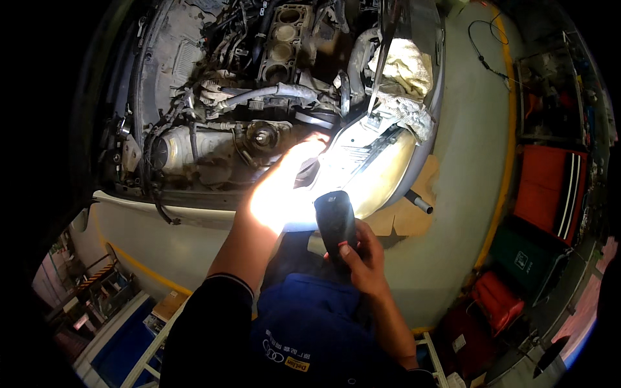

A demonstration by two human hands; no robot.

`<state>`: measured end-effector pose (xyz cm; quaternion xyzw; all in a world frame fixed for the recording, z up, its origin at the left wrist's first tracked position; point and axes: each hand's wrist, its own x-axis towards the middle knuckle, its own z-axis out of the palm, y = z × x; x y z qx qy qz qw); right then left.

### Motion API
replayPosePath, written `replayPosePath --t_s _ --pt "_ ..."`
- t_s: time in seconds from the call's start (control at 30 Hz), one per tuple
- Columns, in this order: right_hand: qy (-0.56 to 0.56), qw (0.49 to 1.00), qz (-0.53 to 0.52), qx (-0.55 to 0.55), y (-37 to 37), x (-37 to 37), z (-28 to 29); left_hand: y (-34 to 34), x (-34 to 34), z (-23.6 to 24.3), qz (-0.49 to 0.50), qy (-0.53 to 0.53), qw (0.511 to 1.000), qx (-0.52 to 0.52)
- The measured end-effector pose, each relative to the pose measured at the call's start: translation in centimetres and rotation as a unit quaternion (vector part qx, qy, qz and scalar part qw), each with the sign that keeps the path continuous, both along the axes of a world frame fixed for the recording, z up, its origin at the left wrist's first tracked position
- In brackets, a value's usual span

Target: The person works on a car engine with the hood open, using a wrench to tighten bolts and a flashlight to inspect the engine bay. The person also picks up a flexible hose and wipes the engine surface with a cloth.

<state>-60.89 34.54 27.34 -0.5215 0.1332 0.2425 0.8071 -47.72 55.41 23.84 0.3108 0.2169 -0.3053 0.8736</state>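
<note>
My right hand (366, 258) is wrapped round a black hand lamp (335, 220), thumb by a small red part on its body. The lamp's bright beam falls on my left forearm and the car's front corner. My left hand (309, 147) reaches down into the engine bay beside the headlight (378, 174). Glare washes out most of that hand, so its fingers and anything in them cannot be made out. Above it run a grey hose (272, 94) and the opened engine block (283, 48), its cylinder bores showing.
Crumpled light cloths (402, 71) lie on the fender at the right. Flattened cardboard (404, 216) is on the floor under the bumper. Along the right wall stand a red cabinet (546, 187), a dark green bin (521, 258) and a red bag (497, 301).
</note>
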Motion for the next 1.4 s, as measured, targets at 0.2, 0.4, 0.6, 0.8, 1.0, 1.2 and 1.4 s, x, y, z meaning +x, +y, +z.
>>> replayPosePath --t_s 0.2,0.4,0.6,0.8,1.0,1.2,1.4 --pt "-0.004 1.0 0.013 -0.006 -0.1 1.7 -0.6 -0.8 1.1 -0.8 0.024 0.002 1.0 -0.015" --pt "-0.018 0.999 0.031 -0.009 1.1 1.8 -0.8 0.2 1.1 0.6 0.044 0.002 0.999 -0.023" --pt "0.028 0.999 0.017 0.001 0.9 0.6 -0.7 0.3 1.1 -0.6 0.039 -0.003 0.999 -0.027" --pt "0.007 1.0 0.011 -0.029 1.8 0.6 -0.2 0.3 1.4 -0.4 0.028 -0.013 0.999 -0.015" --pt "0.011 1.0 0.003 -0.023 2.1 0.9 -0.3 0.5 3.2 -3.2 -0.036 -0.06 0.997 0.024" --pt "-0.045 0.998 0.04 -0.034 2.6 1.4 -0.7 4.0 6.4 -18.3 -0.256 -0.341 0.803 0.416" --pt "-0.078 0.994 0.042 -0.06 3.8 2.1 -1.2 10.8 -4.3 -5.5 -0.216 -0.355 0.668 0.617"
